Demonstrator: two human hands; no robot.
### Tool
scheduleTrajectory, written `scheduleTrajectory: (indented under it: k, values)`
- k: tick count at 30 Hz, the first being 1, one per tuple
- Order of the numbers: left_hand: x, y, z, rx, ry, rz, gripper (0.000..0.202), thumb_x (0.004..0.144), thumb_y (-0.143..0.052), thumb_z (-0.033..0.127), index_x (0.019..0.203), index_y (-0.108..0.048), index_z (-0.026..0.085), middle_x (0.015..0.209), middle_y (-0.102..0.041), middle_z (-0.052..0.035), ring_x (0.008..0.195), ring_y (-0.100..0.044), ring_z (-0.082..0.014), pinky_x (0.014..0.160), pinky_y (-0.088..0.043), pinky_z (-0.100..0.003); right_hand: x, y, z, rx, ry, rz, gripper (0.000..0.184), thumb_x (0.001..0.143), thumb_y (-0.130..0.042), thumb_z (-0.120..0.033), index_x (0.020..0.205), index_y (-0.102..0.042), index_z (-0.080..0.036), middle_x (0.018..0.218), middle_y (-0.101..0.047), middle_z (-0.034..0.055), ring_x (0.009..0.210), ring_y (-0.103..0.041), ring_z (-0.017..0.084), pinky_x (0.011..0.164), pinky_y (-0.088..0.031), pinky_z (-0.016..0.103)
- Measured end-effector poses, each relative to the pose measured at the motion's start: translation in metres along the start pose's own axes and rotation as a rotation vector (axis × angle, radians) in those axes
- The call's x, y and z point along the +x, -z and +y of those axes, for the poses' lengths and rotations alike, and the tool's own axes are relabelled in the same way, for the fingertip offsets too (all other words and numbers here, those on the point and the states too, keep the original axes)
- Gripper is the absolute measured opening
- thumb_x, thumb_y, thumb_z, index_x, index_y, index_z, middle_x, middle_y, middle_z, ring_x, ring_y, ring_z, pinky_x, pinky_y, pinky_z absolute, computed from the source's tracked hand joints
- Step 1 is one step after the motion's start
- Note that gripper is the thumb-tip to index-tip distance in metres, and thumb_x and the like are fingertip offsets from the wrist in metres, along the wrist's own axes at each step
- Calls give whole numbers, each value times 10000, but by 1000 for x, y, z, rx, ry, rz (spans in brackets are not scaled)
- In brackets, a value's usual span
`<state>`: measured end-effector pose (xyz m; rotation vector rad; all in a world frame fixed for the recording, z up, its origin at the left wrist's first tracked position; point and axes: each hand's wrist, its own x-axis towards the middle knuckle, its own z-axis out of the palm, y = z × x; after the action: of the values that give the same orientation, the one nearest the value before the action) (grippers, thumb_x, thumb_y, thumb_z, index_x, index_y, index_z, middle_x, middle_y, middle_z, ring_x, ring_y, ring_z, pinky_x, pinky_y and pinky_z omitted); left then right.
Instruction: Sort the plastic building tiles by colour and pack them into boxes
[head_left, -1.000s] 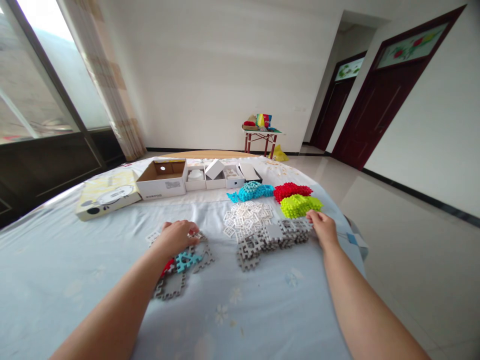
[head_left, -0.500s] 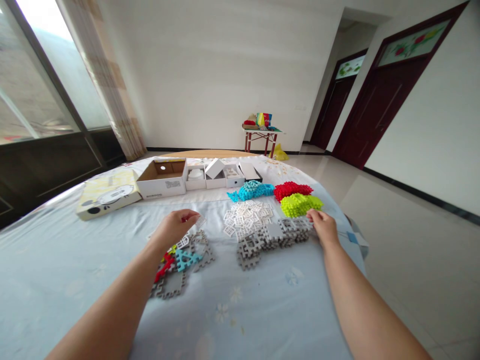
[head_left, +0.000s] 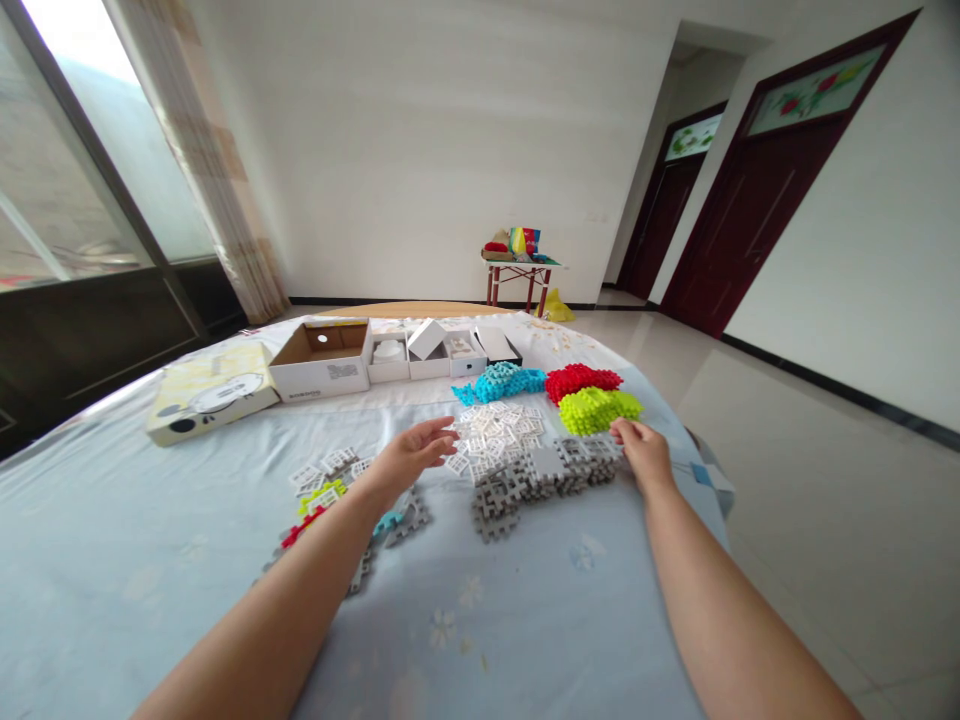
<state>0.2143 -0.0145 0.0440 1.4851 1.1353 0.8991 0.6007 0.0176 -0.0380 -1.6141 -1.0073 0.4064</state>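
Note:
My left hand [head_left: 418, 452] is open, its fingers stretched toward the left edge of a heap of white window-like plastic pieces [head_left: 504, 432]. Nothing shows in it. My right hand [head_left: 643, 452] is closed in a pinch at the right end of a row of grey interlocking plates [head_left: 544, 468], close under a pile of lime-green interlocking pieces [head_left: 598, 410]. What its fingertips hold, if anything, is hidden. Below my left hand lies a loose mixed group of pieces: white window frames [head_left: 307, 478], a red piece [head_left: 301, 527], a lime-green piece [head_left: 324, 495] and grey plates [head_left: 411, 520], partly covered by my forearm.
Blue pieces [head_left: 510, 380] and red pieces [head_left: 581, 380] lie piled behind the white heap. Along the back stand a large open box [head_left: 322, 378], smaller white boxes [head_left: 427, 366] and a flat yellow box [head_left: 214, 392]. A light-blue cloth [head_left: 540, 620] covers the table.
My left hand has moved right and opened, from the mixed group to the edge of the white heap. My right hand stays at the end of the grey row. The view has shifted slightly.

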Motion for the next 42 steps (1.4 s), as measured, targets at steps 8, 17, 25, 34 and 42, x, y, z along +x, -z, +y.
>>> scheduleTrajectory:
  k: [8,17,25,34,42]
  values:
    - [-4,39,-1,93,14,143,521,670,-592,515,1046,-593,154,998,-675,-103,886,-629,-202,838,-460,-352,1,0,4,-15,8,-6,409,683,-534,-532,746,-685,-158,749,-701,92,666,-617,204,562,-428,263]
    - [-16,97,-12,555,60,368,476,623,-567,550,896,-656,170,786,-693,-54,727,-622,-198,669,-464,-291,1,1,2,6,-21,-17,426,655,-550,-536,771,-684,-149,758,-700,100,634,-606,196,523,-423,255]
    - [-20,79,-14,833,-22,108,435,690,-530,502,980,-663,207,943,-682,-69,863,-610,-227,742,-444,-295,-2,1,0,13,-27,-19,432,663,-550,-541,794,-681,-150,771,-700,104,648,-611,203,521,-422,257]
    - [-21,53,-14,1061,-53,-55,404,702,-540,318,1094,-610,251,1124,-624,-68,1071,-524,-279,953,-293,-419,-2,1,0,2,-25,-12,416,664,-549,-541,763,-679,-158,753,-697,85,663,-618,199,555,-443,264]
    - [-14,49,-24,1041,-215,141,514,722,-553,347,1217,-499,219,1080,-526,-95,987,-532,-261,866,-377,-395,-2,1,0,4,-9,-13,422,669,-549,-541,762,-678,-150,755,-699,98,653,-613,204,546,-439,261]
